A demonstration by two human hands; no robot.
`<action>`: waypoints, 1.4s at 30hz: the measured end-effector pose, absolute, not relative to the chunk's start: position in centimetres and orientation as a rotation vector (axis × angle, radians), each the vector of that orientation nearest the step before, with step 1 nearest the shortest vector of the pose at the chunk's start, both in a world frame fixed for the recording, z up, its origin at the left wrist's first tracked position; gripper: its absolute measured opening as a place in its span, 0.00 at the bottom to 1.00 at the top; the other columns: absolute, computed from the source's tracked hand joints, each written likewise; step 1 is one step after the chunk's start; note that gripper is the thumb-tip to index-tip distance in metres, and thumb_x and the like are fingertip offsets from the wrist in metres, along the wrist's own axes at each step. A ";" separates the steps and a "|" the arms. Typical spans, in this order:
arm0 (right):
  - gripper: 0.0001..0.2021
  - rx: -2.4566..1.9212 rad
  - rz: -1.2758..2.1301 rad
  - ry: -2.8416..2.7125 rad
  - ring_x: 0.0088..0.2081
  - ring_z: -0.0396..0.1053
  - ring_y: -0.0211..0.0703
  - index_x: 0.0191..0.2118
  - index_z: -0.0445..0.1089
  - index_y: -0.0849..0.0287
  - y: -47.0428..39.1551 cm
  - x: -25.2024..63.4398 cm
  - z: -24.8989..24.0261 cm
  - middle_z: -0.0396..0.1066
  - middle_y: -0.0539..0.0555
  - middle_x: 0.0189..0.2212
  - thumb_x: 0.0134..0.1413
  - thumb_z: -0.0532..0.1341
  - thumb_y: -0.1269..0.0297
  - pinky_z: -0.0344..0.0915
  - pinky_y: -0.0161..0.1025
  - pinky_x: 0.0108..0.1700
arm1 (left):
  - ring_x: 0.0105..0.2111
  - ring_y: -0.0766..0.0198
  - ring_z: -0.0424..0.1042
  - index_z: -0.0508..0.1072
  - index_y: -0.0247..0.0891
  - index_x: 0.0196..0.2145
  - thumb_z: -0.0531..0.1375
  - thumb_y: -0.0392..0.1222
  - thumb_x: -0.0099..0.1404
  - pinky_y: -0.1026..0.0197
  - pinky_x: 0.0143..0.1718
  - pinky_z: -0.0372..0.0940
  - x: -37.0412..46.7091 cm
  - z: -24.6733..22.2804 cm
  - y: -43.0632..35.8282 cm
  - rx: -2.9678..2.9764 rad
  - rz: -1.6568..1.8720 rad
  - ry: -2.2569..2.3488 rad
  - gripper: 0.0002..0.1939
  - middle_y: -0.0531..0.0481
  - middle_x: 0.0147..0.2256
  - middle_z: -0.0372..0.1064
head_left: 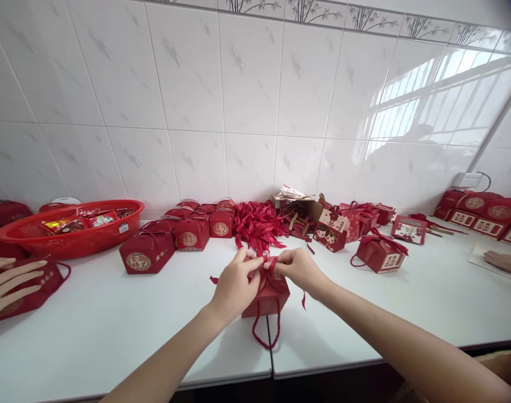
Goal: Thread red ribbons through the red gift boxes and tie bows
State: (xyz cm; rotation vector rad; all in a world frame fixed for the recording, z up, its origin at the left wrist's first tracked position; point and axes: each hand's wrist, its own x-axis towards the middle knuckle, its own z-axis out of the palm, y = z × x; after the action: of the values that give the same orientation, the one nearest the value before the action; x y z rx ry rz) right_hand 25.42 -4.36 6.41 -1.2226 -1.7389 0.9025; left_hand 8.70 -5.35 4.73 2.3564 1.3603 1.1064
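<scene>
A small red gift box (255,307) stands before me across the seam between two white tables, its cord handle (266,342) hanging down toward me. Above the box top, my left hand (239,282) pinches a red ribbon (268,264). My right hand (295,267) grips the same ribbon from the other side, close to the left fingertips. Loose ribbon ends stick out past both hands. Whether a knot has formed is hidden by my fingers.
Behind lie a heap of red ribbons (259,221) and several red boxes (191,232). A red plastic basket (129,224) of wrapped sweets stands left. One ribboned box (380,254) sits right. Other people's hands (12,282) show at both edges. A tiled wall (196,84) closes the back.
</scene>
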 end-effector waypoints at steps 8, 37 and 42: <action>0.11 -1.212 1.038 -1.723 0.23 0.51 0.32 0.18 0.67 0.63 -4.3 24.4 5.3 0.58 0.46 0.17 0.39 0.63 0.61 0.50 0.32 0.24 | 0.27 0.64 0.65 0.75 0.42 0.32 0.50 0.34 0.60 0.60 0.28 0.61 8.2 4.5 -5.9 2.362 1.059 1.349 0.13 0.46 0.41 0.61; 0.05 -1.393 1.008 -2.139 0.20 0.53 0.32 0.18 0.62 0.59 -2.0 27.2 6.3 0.58 0.45 0.16 0.34 0.60 0.67 0.49 0.32 0.22 | 0.31 0.63 0.66 0.78 0.45 0.28 0.56 0.44 0.59 0.63 0.32 0.59 4.1 6.3 -3.0 2.421 0.764 1.082 0.10 0.49 0.37 0.69; 0.07 -1.414 0.751 -2.133 0.25 0.58 0.36 0.18 0.60 0.59 -2.9 28.3 5.5 0.63 0.50 0.23 0.37 0.60 0.67 0.56 0.35 0.27 | 0.39 0.62 0.65 0.73 0.42 0.28 0.56 0.46 0.59 0.65 0.39 0.58 3.3 7.3 -3.0 2.402 0.643 1.186 0.08 0.51 0.40 0.68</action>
State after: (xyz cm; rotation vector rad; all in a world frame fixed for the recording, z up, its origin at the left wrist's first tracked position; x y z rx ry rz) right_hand 28.31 -2.93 5.49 -1.4142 -2.1332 0.7514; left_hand 3.26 -3.02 7.33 2.4023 1.1861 0.6433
